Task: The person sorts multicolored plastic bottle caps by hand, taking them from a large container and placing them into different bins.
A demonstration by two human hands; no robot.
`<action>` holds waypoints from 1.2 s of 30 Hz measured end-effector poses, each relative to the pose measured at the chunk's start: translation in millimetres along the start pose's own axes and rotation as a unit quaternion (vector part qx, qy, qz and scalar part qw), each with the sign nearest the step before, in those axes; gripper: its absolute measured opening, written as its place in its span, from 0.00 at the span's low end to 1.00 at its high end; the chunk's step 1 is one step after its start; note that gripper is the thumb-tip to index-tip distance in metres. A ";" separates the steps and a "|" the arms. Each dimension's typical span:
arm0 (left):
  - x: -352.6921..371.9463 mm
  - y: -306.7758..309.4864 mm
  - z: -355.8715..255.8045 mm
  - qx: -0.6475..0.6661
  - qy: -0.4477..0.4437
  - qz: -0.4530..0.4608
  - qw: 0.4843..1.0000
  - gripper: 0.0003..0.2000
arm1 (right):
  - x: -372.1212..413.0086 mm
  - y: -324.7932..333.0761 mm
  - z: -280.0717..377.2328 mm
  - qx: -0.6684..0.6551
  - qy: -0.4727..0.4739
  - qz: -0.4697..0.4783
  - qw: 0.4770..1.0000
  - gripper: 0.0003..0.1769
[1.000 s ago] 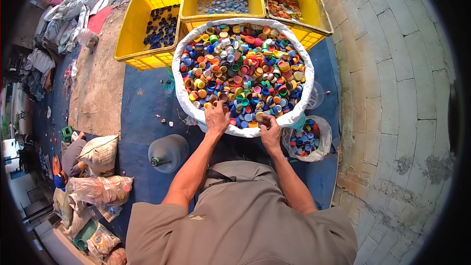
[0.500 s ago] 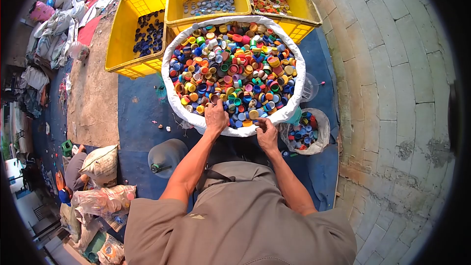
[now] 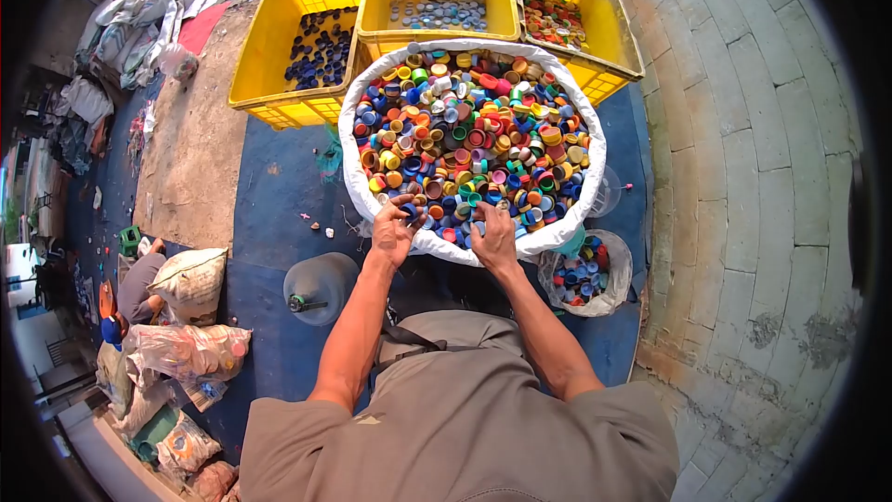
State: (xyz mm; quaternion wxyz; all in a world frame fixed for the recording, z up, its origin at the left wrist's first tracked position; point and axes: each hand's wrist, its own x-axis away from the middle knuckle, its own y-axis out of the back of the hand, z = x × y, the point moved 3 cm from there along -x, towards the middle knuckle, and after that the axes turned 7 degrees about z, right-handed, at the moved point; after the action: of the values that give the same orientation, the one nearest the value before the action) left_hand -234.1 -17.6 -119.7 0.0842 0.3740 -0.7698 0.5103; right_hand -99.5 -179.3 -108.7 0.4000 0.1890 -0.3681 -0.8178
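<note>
A big round container with a white cloth rim (image 3: 351, 144) is heaped with loose plastic bottle caps (image 3: 465, 130) in many colours. At its near left edge, my left hand (image 3: 392, 234) has its fingers closed around a dark blue bottle cap (image 3: 409, 211). My right hand (image 3: 494, 240) is over the near rim, a short way to the right, with bent fingers among the caps. Whatever lies between those fingertips is too small to make out.
Behind the container stand three yellow crates: left (image 3: 249, 74), middle (image 3: 372, 23) and right (image 3: 624, 46), with sorted caps inside. A smaller bag of caps (image 3: 621, 270) sits right, a large clear jug (image 3: 325, 279) left. Another person (image 3: 139, 288) is among sacks at far left.
My left hand has lifted slightly from the heap and now holds a dark blue cap. My right hand has moved from the rim to the caps. The view has shifted left.
</note>
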 end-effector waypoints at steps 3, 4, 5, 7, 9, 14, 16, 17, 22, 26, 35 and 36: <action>21.0 5.9 -6.7 0.062 -0.011 -0.014 0.998 0.15 | -25.7 -18.6 5.1 0.058 0.069 0.015 0.996 0.33; 21.4 18.0 -5.0 0.085 -0.008 -0.016 0.996 0.14 | -31.0 -24.1 6.5 0.080 0.085 0.021 0.993 0.34; 25.2 23.8 -3.4 0.091 -0.013 -0.024 0.995 0.12 | -35.7 -29.3 7.7 0.102 0.101 0.027 0.989 0.35; 33.8 31.3 -1.8 0.094 -0.019 -0.067 0.993 0.11 | -43.5 -38.9 6.1 0.124 0.105 0.057 0.985 0.37; 41.0 38.2 -0.8 0.094 -0.023 -0.082 0.992 0.10 | -46.4 -45.3 5.5 0.136 0.109 0.070 0.982 0.37; 51.9 47.3 0.4 0.115 -0.020 -0.085 0.990 0.10 | -50.8 -55.4 2.2 0.176 0.116 0.064 0.975 0.31; 53.2 48.4 0.9 0.111 -0.019 -0.084 0.990 0.09 | -52.2 -56.7 1.2 0.178 0.117 0.068 0.975 0.30; 53.0 48.8 1.2 0.105 -0.017 -0.083 0.991 0.09 | -52.5 -57.4 0.4 0.178 0.116 0.069 0.975 0.30; 45.9 38.8 2.8 0.046 -0.014 -0.091 0.995 0.09 | -53.9 -39.8 17.6 0.127 0.096 0.038 0.986 0.22; 30.1 19.5 10.9 -0.052 -0.007 -0.092 0.994 0.09 | -49.1 -25.9 1.8 -0.130 -0.018 -0.038 0.991 0.22; -33.0 -32.2 58.3 -0.441 -0.052 0.047 0.895 0.17 | 44.6 22.4 -52.7 -0.749 -0.251 -0.098 0.605 0.23; -38.2 -43.1 58.7 -0.527 -0.085 0.058 0.844 0.17 | 54.9 29.8 -53.8 -0.762 -0.261 -0.107 0.583 0.22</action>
State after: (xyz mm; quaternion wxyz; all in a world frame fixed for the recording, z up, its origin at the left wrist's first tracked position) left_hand -163.8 -57.3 -135.4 0.1728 0.2702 -0.9472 -0.0021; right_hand -85.1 -259.3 -122.4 0.1934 -0.3685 0.3245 -0.8494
